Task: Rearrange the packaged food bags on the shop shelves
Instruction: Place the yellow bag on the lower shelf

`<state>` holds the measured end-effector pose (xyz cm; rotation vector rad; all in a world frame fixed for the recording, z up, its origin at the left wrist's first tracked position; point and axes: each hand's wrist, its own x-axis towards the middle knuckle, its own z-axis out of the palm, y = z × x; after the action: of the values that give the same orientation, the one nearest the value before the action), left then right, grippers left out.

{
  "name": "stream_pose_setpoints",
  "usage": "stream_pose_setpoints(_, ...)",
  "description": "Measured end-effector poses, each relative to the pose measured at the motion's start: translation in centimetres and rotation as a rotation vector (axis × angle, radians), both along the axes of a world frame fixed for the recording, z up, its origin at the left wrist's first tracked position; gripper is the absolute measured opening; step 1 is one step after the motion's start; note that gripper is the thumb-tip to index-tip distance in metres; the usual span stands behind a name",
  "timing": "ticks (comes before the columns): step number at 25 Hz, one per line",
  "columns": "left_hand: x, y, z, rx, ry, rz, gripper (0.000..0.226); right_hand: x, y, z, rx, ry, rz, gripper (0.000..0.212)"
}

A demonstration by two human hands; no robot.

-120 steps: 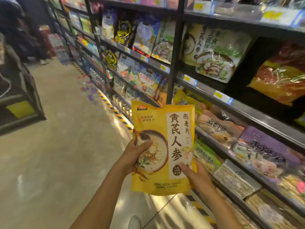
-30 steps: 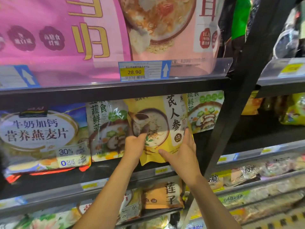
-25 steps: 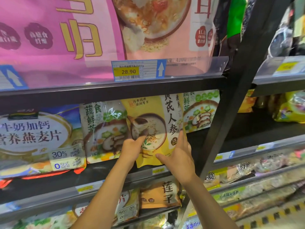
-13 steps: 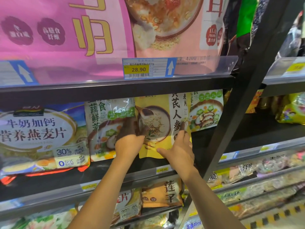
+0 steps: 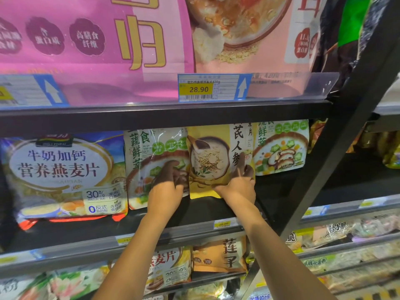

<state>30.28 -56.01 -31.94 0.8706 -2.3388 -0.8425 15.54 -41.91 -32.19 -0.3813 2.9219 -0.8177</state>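
Observation:
A yellow oat bag [image 5: 216, 156] with a bowl picture stands upright on the middle shelf [image 5: 86, 232], between two green-and-white vegetable oat bags [image 5: 149, 152] [image 5: 281, 146]. My left hand [image 5: 166, 187] lies flat on the left green bag, fingers at the yellow bag's left edge. My right hand [image 5: 238, 187] grips the yellow bag's lower right corner, its fingers spread up over the front. The bag's top is hidden behind the shelf above.
A large blue-and-white oat bag [image 5: 60, 176] fills the shelf's left. Pink bags [image 5: 97, 44] stand on the upper shelf behind a 28.90 price tag [image 5: 207, 88]. A black upright post [image 5: 337, 135] bounds the bay on the right. An orange bag [image 5: 218, 254] sits below.
The yellow bag went from in front of me up onto the middle shelf and has slid back between the green bags. My left hand shifted onto the left green bag.

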Motion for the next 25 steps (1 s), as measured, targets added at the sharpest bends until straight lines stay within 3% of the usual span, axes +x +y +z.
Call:
stream_pose_setpoints(2, -0.1, 0.2, -0.1, -0.022, -0.01, -0.027, 0.051, -0.5, -0.2, -0.1, -0.091, -0.015, -0.01, 0.12)
stream_pose_setpoints(4, -0.7, 0.5, 0.1, -0.087, -0.176, -0.017, 0.019, -1.2, -0.5, -0.2, -0.076, -0.025, -0.008, 0.121)
stream_pose_setpoints(7, -0.8, 1.1, 0.3, -0.131, -0.389, 0.009, 0.035, -1.6, -1.1, -0.5, 0.033, -0.096, 0.014, 0.124)
stream_pose_setpoints(10, -0.6, 0.3, -0.4, -0.136, -0.284, -0.024, 0.025, -1.6, -1.5, -0.9, 0.022, -0.113, 0.054, 0.138)
stream_pose_setpoints(12, -0.2, 0.1, -0.2, -0.115, -0.234, -0.034, 0.04, -1.5, -1.7, -0.8, -0.092, -0.049, 0.056, 0.145)
stream_pose_setpoints(14, -0.1, -0.2, -0.3, -0.131, -0.276, -0.042, 0.044, -1.1, -1.7, -0.3, -0.156, -0.024, 0.033, 0.15)
stream_pose_setpoints(16, 0.1, -0.2, -0.3, -0.137, -0.32, -0.056, 0.034, -1.1, -1.7, -0.2, -0.159, -0.04, 0.021, 0.15)
stream_pose_setpoints(21, 2.6, 1.0, -0.2, -0.145, -0.262, -0.176, 0.038, 0.3, 0.0, 0.7, 0.038, -0.115, 0.006, 0.117)
stream_pose_setpoints(25, 5.7, 1.8, -0.8, -0.165, -0.156, -0.278, 0.047, 4.1, 2.5, 0.9, -0.063, 0.064, 0.071, 0.1)
